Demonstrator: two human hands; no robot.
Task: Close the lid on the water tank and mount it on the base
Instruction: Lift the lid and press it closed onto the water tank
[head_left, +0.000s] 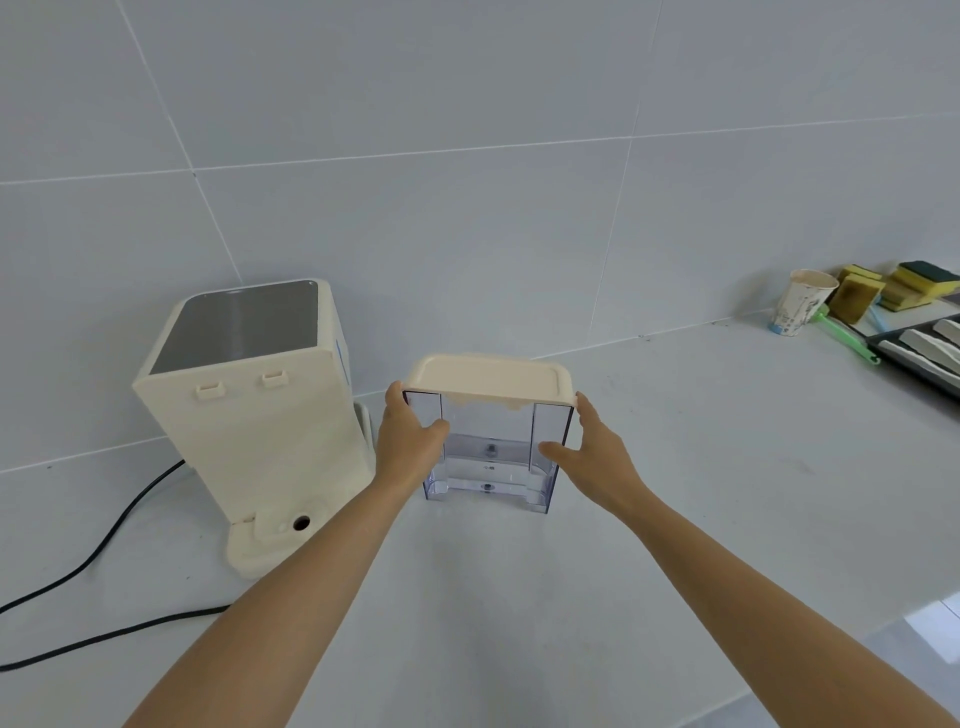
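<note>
Left hand (410, 439) and right hand (592, 449) grip the lidded water tank (491, 457); its small marking unreadable

Clear water tank (491, 457) upright on worktop, cream lid (488, 378) sitting closed on top. Cream dispenser base (249, 415) stands just left of tank, apart from it, round port in its low foot, black cord trailing left

both arms extended toward frame centre — left hand (408, 441) and right hand (597, 452) face each other, fingers curled, thumbs inward.
</note>
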